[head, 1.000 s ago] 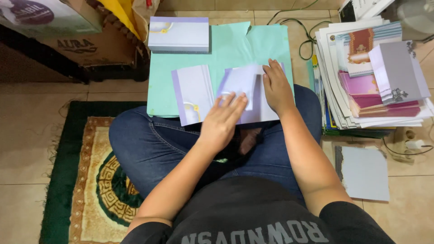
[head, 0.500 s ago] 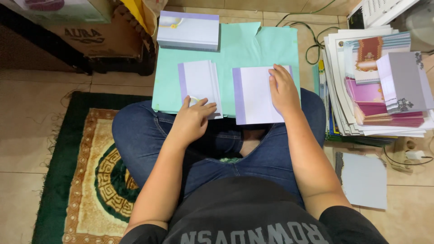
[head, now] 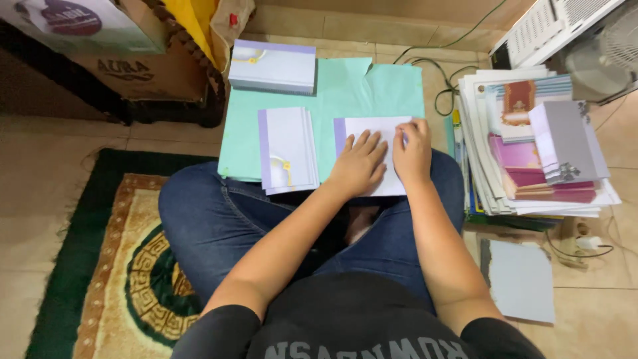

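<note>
Head view: left hand and right hand lie flat, palms down, gripping nothing, on white card atop teal sheet.

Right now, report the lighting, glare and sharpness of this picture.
Head view: soft, even indoor light, no glare on the teal sheet; both hands and the white card sharp; straight edges bow slightly toward the corners; the box at top left sits in shade.

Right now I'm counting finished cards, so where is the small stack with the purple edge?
In the head view, the stack of cards lies on the green sheet, left of the left hand, below the closed white box.
</note>
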